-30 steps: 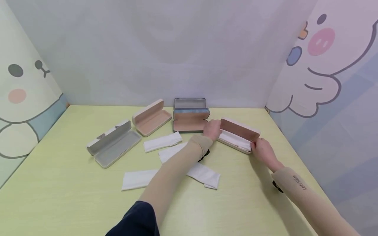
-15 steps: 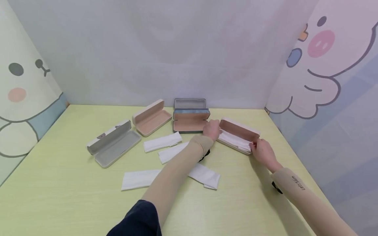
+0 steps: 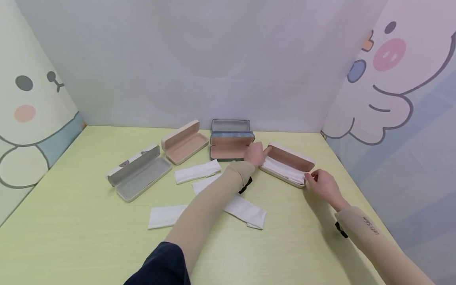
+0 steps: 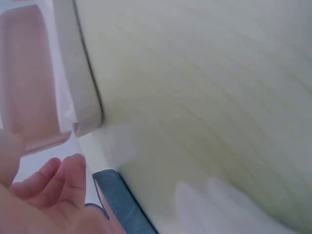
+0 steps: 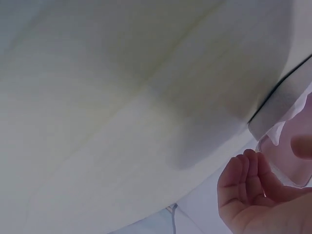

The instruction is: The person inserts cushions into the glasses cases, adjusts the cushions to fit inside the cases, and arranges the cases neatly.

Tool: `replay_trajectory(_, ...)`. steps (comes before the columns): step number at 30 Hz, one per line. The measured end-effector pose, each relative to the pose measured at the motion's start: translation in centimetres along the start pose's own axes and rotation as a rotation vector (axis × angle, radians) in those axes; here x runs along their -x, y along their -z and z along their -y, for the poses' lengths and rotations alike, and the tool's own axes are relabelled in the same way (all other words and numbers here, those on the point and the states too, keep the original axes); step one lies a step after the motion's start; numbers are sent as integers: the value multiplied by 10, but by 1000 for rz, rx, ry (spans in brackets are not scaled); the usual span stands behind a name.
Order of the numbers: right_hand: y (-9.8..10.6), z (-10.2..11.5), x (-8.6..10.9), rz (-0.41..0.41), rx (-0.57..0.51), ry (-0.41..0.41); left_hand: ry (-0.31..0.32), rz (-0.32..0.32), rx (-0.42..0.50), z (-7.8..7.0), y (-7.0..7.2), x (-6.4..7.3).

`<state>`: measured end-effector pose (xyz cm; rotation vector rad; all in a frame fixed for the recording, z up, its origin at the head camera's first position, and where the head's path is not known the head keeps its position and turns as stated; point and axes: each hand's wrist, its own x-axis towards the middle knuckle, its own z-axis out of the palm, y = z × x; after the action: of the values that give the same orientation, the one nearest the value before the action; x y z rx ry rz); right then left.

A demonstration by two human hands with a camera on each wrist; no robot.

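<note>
A glasses case [image 3: 291, 159] with a pale shell and brownish-pink lining stands with its lid up at the right, a folded white cloth [image 3: 284, 169] lying along its lower half. By the case's left end is my left hand [image 3: 254, 153]; its thumb points at the case, and in the left wrist view its loosely bent fingers [image 4: 73, 178] show a gap to the case end. At the opposite end my right hand [image 3: 325, 185] has its fingertips beside the corner. Seen from the right wrist, those bent fingers [image 5: 248, 170] hold nothing.
Several more glasses cases stand with lids up: grey-lined [image 3: 144, 178], pink-lined [image 3: 187, 147], blue-edged [image 3: 229, 150] and, behind it, grey [image 3: 230, 125]. Folded white cloths [image 3: 197, 171], [image 3: 246, 211] and another cloth [image 3: 165, 216] lie on the yellow table [image 3: 89, 245], partly under my left forearm.
My right hand has let go of the case's right end and drawn slightly away to the right. My left thumb has lifted off the left end. Case and cloth have stayed put.
</note>
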<state>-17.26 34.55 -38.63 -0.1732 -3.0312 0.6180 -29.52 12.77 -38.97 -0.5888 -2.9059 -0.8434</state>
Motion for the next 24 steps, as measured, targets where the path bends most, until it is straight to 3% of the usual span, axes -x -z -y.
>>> replay_trajectory(6,5,0,2,89,-87,-95,57,94,153,-6,7,1)
replay_trajectory(11,4,7,0,170,-344,-183,108,171,214,-10,5,4)
replay_trajectory(15,3,12,-4,205,-518,-232,124,177,238,-9,2,4)
replay_trajectory(21,3,17,-7,181,-558,-278,107,165,217,-11,2,6)
replay_trajectory(24,5,19,-8,153,-583,-328,130,170,225,-14,4,5)
